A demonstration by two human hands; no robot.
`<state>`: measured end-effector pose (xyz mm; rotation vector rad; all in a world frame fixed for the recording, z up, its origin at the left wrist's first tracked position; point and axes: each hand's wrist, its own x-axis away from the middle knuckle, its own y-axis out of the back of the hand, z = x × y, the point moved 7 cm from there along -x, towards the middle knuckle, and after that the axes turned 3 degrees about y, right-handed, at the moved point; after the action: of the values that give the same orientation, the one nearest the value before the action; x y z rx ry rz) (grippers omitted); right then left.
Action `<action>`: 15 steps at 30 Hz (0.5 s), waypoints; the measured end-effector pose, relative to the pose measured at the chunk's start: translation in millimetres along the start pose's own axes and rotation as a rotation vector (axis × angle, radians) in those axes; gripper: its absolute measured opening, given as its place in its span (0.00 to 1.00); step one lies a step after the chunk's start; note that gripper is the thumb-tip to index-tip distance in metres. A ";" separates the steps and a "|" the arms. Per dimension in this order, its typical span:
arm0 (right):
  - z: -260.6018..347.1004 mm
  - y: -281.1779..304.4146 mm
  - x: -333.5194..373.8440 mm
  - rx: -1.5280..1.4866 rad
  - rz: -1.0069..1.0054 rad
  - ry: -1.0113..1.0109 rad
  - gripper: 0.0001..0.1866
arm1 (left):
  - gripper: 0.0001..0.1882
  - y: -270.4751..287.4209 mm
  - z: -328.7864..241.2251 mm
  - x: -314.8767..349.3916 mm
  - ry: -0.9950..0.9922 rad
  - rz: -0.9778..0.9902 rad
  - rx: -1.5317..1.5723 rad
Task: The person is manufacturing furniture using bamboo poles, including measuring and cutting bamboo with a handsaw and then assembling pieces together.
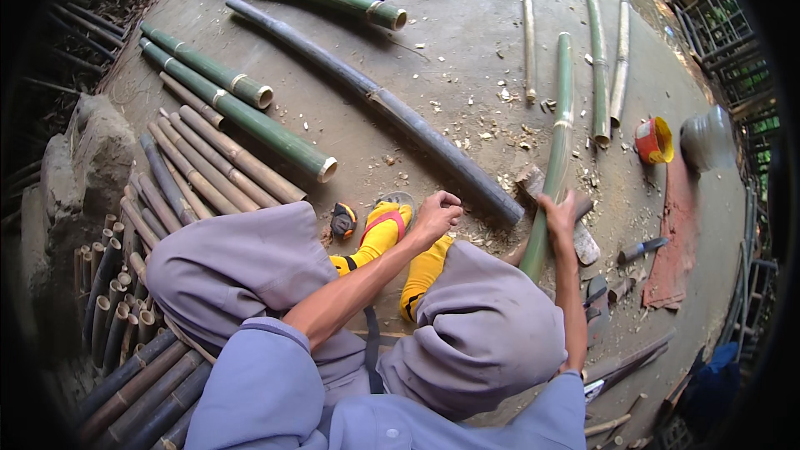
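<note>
My right hand (560,212) is wrapped round a green bamboo pole (560,137) near its lower end, which passes beside my right knee. The pole slants away from me, over a short wood block (533,181) on the floor. My left hand (437,217) hovers over my foot in a yellow sock (382,233), fingers curled, with nothing visible in them. Just to its right lies the near end of a long dark bamboo pole (400,117). A small black and orange tape measure-like object (342,221) rests left of my foot.
Cut green poles (242,129) and brown poles (212,158) lie to the left, by a rough stone block (90,150). Slim poles (599,58) lie far right. A red-yellow container (654,140), a clear jar (707,140) and a knife (642,250) are at right. Shavings litter the floor.
</note>
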<state>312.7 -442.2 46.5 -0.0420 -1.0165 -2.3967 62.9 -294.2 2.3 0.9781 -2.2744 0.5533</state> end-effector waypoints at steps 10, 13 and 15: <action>-2.5 26.7 13.0 -0.016 -0.481 0.241 0.20 | 0.15 43.7 36.3 14.3 0.045 -0.035 -0.192; -62.3 22.0 87.1 0.058 -0.567 -0.016 0.26 | 0.15 58.8 40.7 23.8 0.133 -0.028 -0.110; -92.3 -1.1 123.9 0.039 -0.481 -0.174 0.36 | 0.15 65.7 47.7 26.6 0.143 -0.016 -0.093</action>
<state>221.7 -561.0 8.0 0.0099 -1.2696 -2.8428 -18.2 -292.8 -24.2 0.8818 -2.1438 0.4905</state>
